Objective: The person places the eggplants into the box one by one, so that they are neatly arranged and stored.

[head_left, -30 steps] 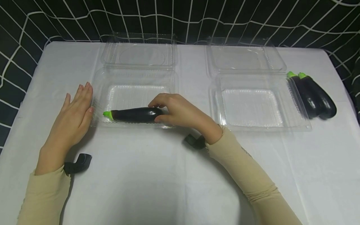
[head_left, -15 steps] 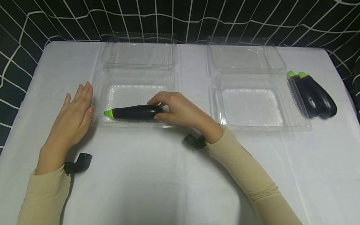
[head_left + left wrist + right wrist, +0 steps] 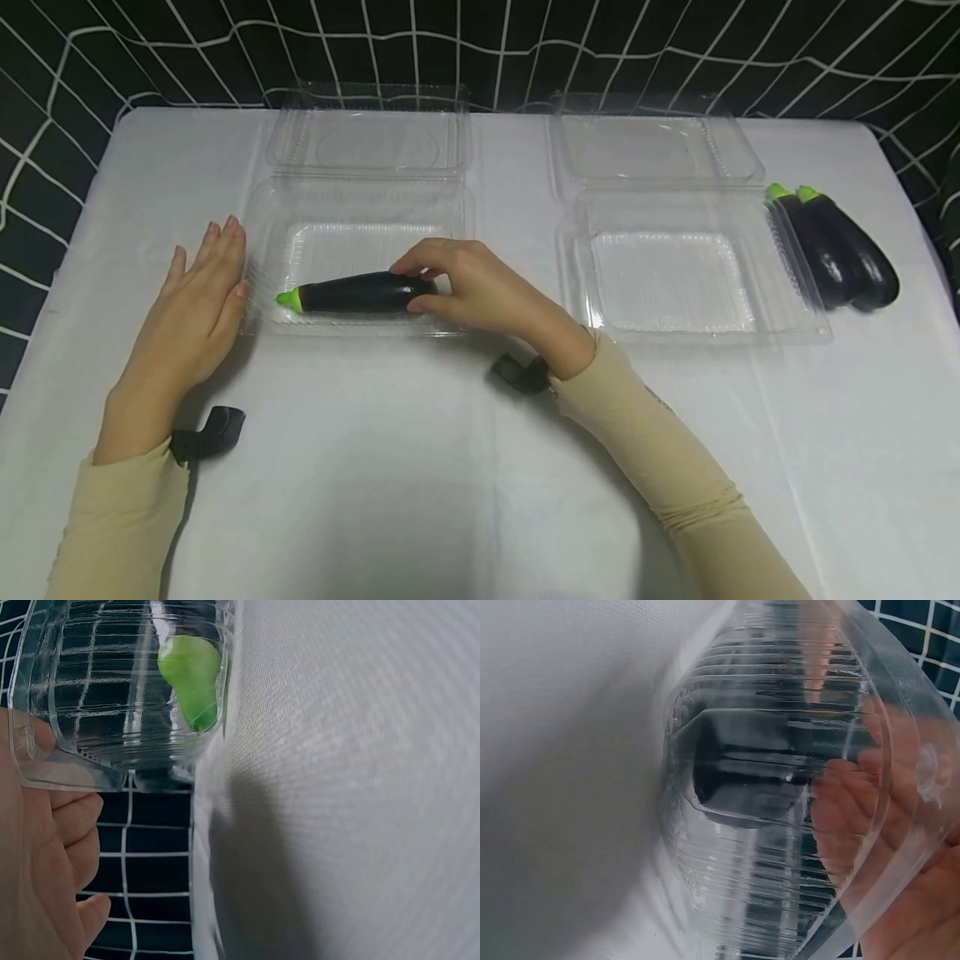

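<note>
A dark purple eggplant (image 3: 360, 293) with a green stem lies lengthwise in the front part of the left clear plastic container (image 3: 360, 337), stem to the left. My right hand (image 3: 487, 287) pinches its thick end between thumb and fingers, reaching over the front right corner. In the right wrist view the eggplant's dark end (image 3: 742, 769) and the fingers show through the ribbed wall. My left hand (image 3: 191, 308) lies along the container's left edge with its fingers straight. Through the wall in the left wrist view, the green stem (image 3: 193, 679) sits close to the container's bottom.
A second clear container (image 3: 675, 335) stands open to the right. Both lids (image 3: 375, 150) are folded back toward the far table edge. Two more eggplants (image 3: 840, 250) lie side by side against the right container's right edge. A dark wall with a white net stands behind the table.
The eggplant's thick end has shifted slightly toward the back of the container with my right hand, so it lies a little more slanted. My left hand has stayed in place.
</note>
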A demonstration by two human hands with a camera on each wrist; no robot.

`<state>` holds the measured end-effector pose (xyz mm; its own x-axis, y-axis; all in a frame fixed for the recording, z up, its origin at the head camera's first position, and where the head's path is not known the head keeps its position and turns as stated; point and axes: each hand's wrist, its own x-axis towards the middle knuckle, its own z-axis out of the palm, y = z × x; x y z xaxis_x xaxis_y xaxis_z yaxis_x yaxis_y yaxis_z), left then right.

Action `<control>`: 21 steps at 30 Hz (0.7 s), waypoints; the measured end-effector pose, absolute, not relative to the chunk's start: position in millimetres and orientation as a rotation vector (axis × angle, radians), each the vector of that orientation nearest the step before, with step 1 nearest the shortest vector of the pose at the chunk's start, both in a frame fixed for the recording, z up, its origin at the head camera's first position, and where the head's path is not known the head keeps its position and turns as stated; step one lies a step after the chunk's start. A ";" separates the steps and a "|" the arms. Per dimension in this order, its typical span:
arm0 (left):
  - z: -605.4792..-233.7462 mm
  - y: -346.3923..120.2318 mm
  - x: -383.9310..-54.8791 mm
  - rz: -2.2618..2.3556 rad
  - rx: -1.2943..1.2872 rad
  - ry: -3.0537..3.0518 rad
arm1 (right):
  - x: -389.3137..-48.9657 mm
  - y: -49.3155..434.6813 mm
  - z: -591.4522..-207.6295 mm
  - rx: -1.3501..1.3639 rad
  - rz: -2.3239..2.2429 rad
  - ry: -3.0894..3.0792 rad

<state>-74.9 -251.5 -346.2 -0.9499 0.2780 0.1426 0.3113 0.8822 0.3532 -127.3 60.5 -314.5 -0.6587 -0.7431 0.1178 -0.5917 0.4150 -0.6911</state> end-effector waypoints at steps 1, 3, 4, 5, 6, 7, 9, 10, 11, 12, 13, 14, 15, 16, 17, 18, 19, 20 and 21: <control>-346.1 -251.5 -75.0 -0.578 -0.466 -2.962 | -127.3 60.8 -313.9 -1.175 -1.077 2.462; -346.0 -251.5 -74.9 -0.579 -0.468 -2.962 | -127.6 61.8 -313.0 -1.165 -1.076 2.469; -345.9 -251.5 -74.9 -0.578 -0.468 -2.963 | -127.6 62.3 -312.1 -1.163 -1.075 2.474; -345.8 -251.5 -74.8 -0.578 -0.468 -2.962 | -127.8 62.7 -311.7 -1.161 -1.078 2.474; -345.7 -251.5 -74.7 -0.577 -0.469 -2.963 | -127.9 63.3 -311.3 -1.159 -1.081 2.476; -345.5 -251.6 -74.7 -0.575 -0.467 -2.963 | -128.1 63.7 -311.0 -1.161 -1.082 2.479; -345.2 -251.7 -74.5 -0.572 -0.461 -2.965 | -128.4 64.5 -310.1 -1.167 -1.088 2.482; -345.0 -251.7 -74.4 -0.572 -0.460 -2.965 | -128.3 64.9 -309.6 -1.167 -1.093 2.484; -344.8 -251.8 -74.3 -0.573 -0.459 -2.965 | -128.4 65.3 -309.4 -1.167 -1.097 2.486; -344.8 -251.8 -74.2 -0.573 -0.458 -2.965 | -128.4 65.8 -308.7 -1.168 -1.100 2.490; -344.8 -251.8 -74.0 -0.574 -0.457 -2.964 | -128.4 66.2 -308.1 -1.168 -1.105 2.492; -344.8 -251.8 -73.9 -0.575 -0.456 -2.963 | -128.3 66.6 -307.2 -1.169 -1.111 2.493; -344.8 -251.9 -73.8 -0.579 -0.457 -2.962 | -128.1 67.1 -306.3 -1.167 -1.115 2.496; -345.0 -251.8 -73.8 -0.577 -0.457 -2.960 | -127.9 67.7 -305.4 -1.163 -1.120 2.499; -345.1 -251.9 -73.7 -0.577 -0.457 -2.958 | -127.7 68.4 -304.3 -1.162 -1.128 2.500; -345.4 -251.9 -73.8 -0.579 -0.460 -2.956 | -127.3 69.2 -303.0 -1.160 -1.136 2.503; -345.6 -251.9 -73.9 -0.580 -0.462 -2.954 | -126.7 70.1 -301.7 -1.159 -1.147 2.504; -345.8 -251.9 -74.0 -0.581 -0.464 -2.953 | -126.1 71.0 -300.3 -1.158 -1.155 2.507; -346.0 -251.8 -74.2 -0.580 -0.466 -2.951 | -125.4 72.1 -299.0 -1.154 -1.165 2.510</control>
